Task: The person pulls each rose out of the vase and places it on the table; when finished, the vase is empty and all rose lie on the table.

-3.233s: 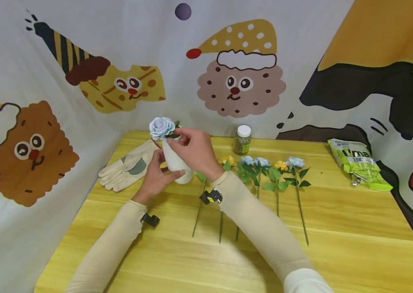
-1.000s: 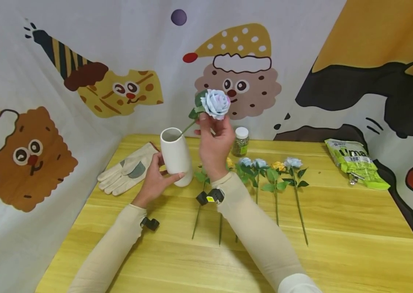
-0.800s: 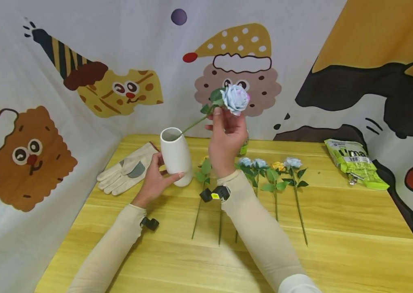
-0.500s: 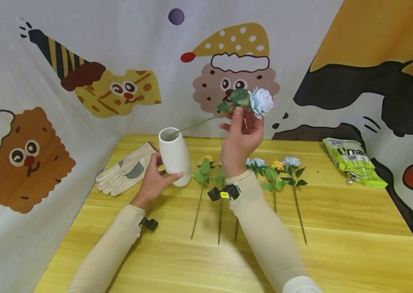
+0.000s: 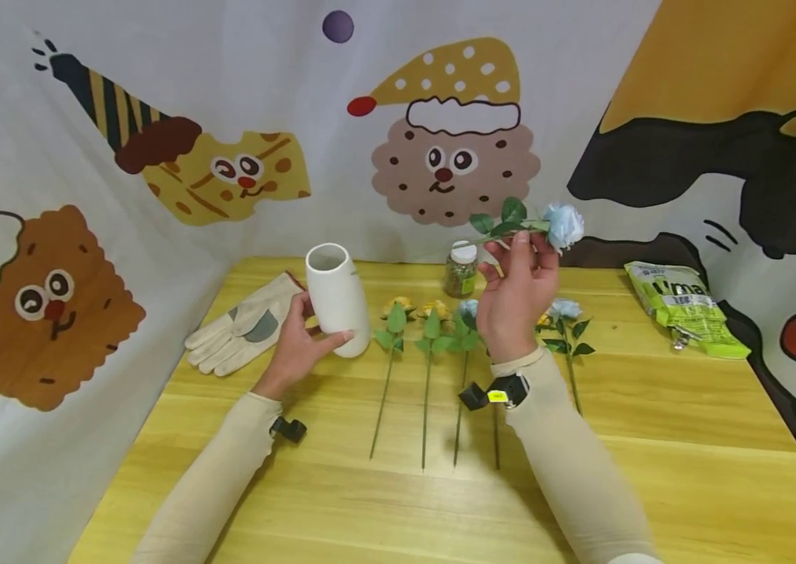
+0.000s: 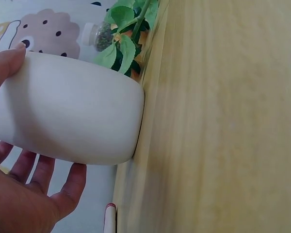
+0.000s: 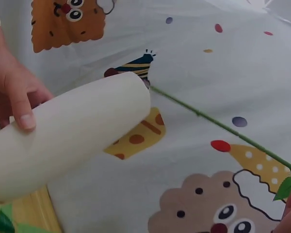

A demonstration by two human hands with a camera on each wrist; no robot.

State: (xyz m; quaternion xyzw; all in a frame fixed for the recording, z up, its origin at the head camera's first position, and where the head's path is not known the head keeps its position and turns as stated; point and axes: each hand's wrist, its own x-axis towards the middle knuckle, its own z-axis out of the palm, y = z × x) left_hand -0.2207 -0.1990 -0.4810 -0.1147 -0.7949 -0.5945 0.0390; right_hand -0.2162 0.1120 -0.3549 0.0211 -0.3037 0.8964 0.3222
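Note:
In the head view, a white vase [image 5: 338, 301] stands on the table, its mouth upward. My left hand [image 5: 299, 345] grips it around the lower side, thumb in front; the left wrist view shows the fingers [image 6: 70, 191] on the vase's other side. My right hand [image 5: 519, 301] pinches a light blue artificial rose [image 5: 564, 227] just under its bloom, up and to the right of the vase. The rose lies nearly level, its green stem [image 7: 218, 122] pointing towards the vase. In the right wrist view the stem's far end meets the rim; whether it is inside, I cannot tell.
Several yellow and blue roses [image 5: 433, 325] lie in a row right of the vase, some hidden behind the right arm. Behind them stands a white-lidded jar [image 5: 461, 274]. A work glove [image 5: 246, 325] lies left, a green packet [image 5: 683, 309] far right. A printed curtain [image 5: 229, 78] hangs behind.
My right hand has drawn the blue rose up from the vase, then carried it right and slightly down, tilting it from upright to nearly level. The left hand stays on the vase.

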